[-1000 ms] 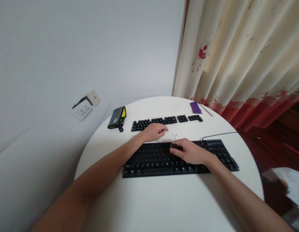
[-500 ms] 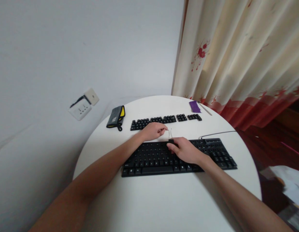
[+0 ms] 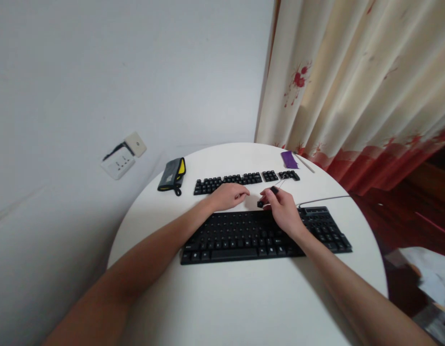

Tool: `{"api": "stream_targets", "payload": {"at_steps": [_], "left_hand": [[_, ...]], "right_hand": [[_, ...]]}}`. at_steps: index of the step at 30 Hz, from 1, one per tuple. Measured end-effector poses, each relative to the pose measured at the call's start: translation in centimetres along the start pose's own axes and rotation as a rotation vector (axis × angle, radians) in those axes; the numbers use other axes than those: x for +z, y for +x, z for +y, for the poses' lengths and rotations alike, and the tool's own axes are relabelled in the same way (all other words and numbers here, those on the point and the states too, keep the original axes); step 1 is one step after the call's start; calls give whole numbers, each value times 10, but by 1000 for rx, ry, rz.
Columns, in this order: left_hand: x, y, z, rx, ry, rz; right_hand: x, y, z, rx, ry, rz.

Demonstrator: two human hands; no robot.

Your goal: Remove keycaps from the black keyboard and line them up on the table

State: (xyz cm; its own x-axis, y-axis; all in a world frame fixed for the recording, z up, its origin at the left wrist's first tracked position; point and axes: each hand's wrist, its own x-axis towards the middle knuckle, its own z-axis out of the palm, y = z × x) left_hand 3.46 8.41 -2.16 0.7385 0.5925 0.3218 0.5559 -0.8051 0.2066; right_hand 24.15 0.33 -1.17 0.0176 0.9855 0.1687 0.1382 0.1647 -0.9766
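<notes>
A black keyboard [image 3: 240,230], with many of its keycaps off, lies across the white table. My right hand [image 3: 284,211] is closed around a wire keycap puller [image 3: 274,190], whose thin wire prongs point away from me toward the loose keys. Another small black piece, probably a keycap [image 3: 260,204], shows at the fingertips of that hand. My left hand [image 3: 229,195] rests just behind the keyboard's back edge, fingers curled together, with nothing visible in them. Behind both hands, loose black keycaps [image 3: 210,185] stand in a row of groups.
A grey and yellow pouch [image 3: 171,174] lies at the table's left rim. Toward the back right are a purple cloth [image 3: 289,160] and a thin pale stick [image 3: 306,164]. The keyboard cable [image 3: 325,198] runs off to the right. A wall socket [image 3: 119,162] is at left.
My right hand has moved up and right, off the keyboard, with the puller; its prongs have swung away from my left hand. A small black piece now shows at its fingers. My left hand stays put.
</notes>
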Motion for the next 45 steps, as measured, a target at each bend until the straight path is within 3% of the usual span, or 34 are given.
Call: {"api": "stream_targets", "payload": {"at_steps": [5,10,15,21,26,30,45], "left_hand": [[-22,6,9,23,-15,9],[-41,13,38,52,-94,-44],[-24,11,59,-53,-241,-24],[-3,7,54,-134,-380,108],[-1,4,48,-15,-305,170],[-2,3,47,113,-199,148],[-9,1,50,180,128,127]], "right_hand": [[-1,1,2,-17,-79,74],[-1,2,3,-21,-73,85],[-1,0,0,-58,-117,86],[-1,-2,-1,-70,-202,96],[1,-1,3,-78,-231,74],[1,-1,5,-84,-236,83],[0,0,3,-144,-313,94]]}}
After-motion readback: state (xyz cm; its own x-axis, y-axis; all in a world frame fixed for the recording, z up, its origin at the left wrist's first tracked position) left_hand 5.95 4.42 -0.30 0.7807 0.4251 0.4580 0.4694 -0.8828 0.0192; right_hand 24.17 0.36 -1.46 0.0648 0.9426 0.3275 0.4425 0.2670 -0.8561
